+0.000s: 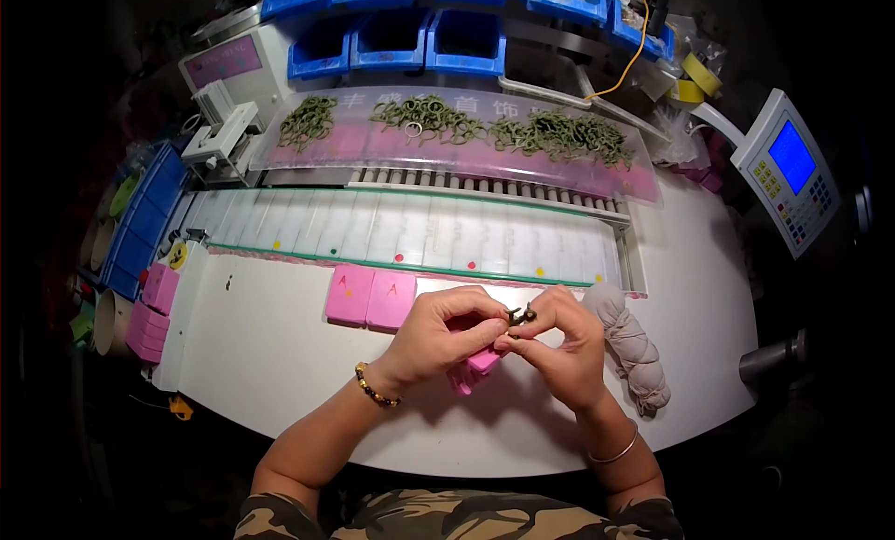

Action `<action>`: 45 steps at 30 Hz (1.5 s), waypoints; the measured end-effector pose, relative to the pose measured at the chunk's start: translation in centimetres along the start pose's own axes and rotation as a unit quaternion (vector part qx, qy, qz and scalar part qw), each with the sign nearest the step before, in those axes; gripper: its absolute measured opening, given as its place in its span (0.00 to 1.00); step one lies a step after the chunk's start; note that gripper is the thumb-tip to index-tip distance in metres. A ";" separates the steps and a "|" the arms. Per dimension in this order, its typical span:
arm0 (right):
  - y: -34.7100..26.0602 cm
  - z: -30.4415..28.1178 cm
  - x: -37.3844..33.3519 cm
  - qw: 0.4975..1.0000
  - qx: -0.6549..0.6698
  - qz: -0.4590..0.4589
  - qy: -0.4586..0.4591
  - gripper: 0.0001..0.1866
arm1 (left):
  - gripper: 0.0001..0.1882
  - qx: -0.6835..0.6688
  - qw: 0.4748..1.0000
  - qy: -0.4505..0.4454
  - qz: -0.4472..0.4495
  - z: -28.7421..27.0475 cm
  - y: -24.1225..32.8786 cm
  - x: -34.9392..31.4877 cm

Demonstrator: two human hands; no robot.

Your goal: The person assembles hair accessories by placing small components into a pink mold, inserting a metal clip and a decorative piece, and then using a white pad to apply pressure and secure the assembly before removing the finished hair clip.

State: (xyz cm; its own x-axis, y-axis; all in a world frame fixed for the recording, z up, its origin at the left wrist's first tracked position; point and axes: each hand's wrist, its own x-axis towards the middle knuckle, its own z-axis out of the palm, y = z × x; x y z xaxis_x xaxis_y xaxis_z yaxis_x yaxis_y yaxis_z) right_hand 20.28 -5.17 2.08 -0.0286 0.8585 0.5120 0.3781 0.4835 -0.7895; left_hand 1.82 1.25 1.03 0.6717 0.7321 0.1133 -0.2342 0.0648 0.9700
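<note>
My left hand (452, 330) and my right hand (564, 339) meet above the near middle of the table, fingers closed. Between their fingertips sits a small dark green ring-like piece (522, 314), partly covered by fingers. The right thumb and forefinger pinch it. A pink rubber mould (483, 360) hangs under the fingertips in my left hand, bent and partly hidden. Two pink mould blocks (349, 297) lie side by side just beyond my left hand. Past them, several heaps of dark green rings (559, 137) lie on a clear plastic sheet (354, 158).
White slabs with coloured dots fill a green-edged rack (419, 232) across the table. A rolled grey cloth (634, 349) lies right of my right hand. Blue bins (466, 44) line the back; a screen panel (791, 172) stands at right. More pink blocks (147, 330) stack at left.
</note>
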 end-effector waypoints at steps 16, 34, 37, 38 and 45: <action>0.7 -1.0 -0.1 0.959 0.146 0.232 -0.072 0.12 | 0.04 0.104 0.992 0.056 0.042 0.2 -0.3 0.1; 1.2 -0.9 2.2 0.979 0.091 0.183 -0.011 0.09 | 0.08 0.136 0.986 0.086 -0.044 0.7 -0.2 0.0; 2.2 -3.1 6.9 0.989 -0.050 0.137 0.016 0.06 | 0.10 0.083 0.991 0.095 -0.040 0.5 -0.6 -0.1; 3.4 -4.8 8.7 0.991 -0.095 0.084 0.040 0.06 | 0.11 0.082 0.992 0.089 -0.042 0.9 -0.6 0.2; 9.4 -10.9 19.5 0.976 -0.002 0.146 0.160 0.09 | 0.10 0.084 0.991 0.101 -0.034 0.3 -1.6 0.3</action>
State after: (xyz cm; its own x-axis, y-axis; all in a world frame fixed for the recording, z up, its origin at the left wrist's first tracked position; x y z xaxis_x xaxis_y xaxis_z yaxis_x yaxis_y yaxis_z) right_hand 33.33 14.25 8.36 0.3701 0.8622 0.3459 0.3305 0.2258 -0.9164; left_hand 2.66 1.16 -0.38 0.5230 0.8521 0.0184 -0.0624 0.0168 0.9979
